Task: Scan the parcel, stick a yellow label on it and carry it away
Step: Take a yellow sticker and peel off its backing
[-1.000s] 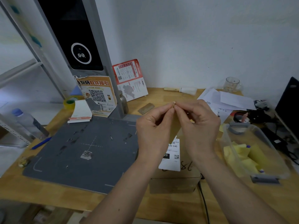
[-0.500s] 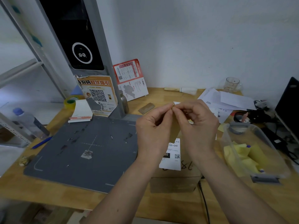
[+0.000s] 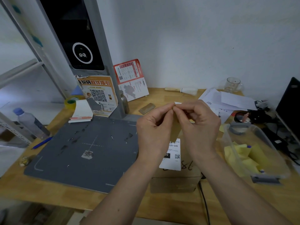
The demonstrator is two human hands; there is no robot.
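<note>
A brown cardboard parcel (image 3: pixel 176 184) lies on the wooden desk just right of the grey scanning mat (image 3: pixel 84 153). A white shipping label (image 3: pixel 172 157) sits on its top. Above the parcel, my left hand (image 3: pixel 154 132) and my right hand (image 3: pixel 198 127) meet fingertip to fingertip. Both pinch a thin dull-yellow label slip (image 3: pixel 176 129) that hangs between them, with a white edge showing at the top. The hands hide the parcel's far half.
The scanner post with its black screen (image 3: pixel 81 46) rises behind the mat. A clear plastic tub (image 3: pixel 266 174) holding yellow slips stands on the right. Loose papers (image 3: pixel 227 99), a glass cup (image 3: pixel 233 84), cables and a dark monitor edge (image 3: pixel 290 108) crowd the back right. A water bottle (image 3: pixel 30 122) stands on the left.
Both hands stay together above the parcel. The fingertips have shifted slightly on the slip; the parcel has not moved.
</note>
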